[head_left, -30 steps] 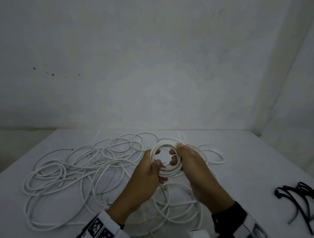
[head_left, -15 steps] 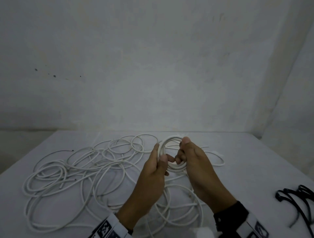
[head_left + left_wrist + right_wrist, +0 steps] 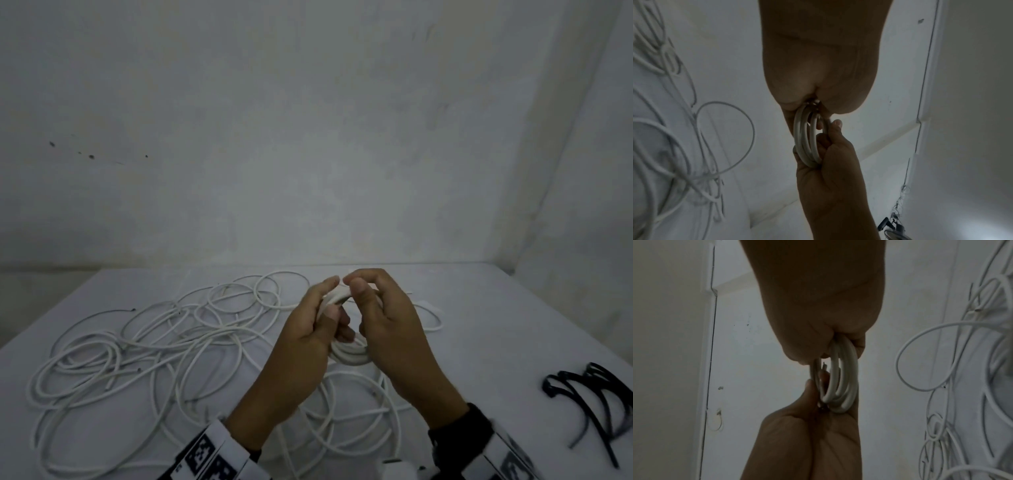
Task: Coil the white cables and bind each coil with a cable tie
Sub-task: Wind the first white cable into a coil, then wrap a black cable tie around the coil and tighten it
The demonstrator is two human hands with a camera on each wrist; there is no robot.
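Loops of loose white cable sprawl over the surface to the left of the coil and under it, and I see more strands trailing beneath my wrists toward the near edge. Well to the right of the coil, a small heap of black cable ties lies by the surface's right edge, apart from everything else. The coil itself is a tight ring of several white turns, held up above the tangle between both hands. My left hand has its grip wrapped round the coil's left side, thumb pressed over the turns; my right hand pinches the opposite side, fingers curled through the ring. From the wrist views, the two hands hide much of the coil, so I cannot tell where its free end runs. The surface is pale grey, set into a corner of plain, scuffed white walls.
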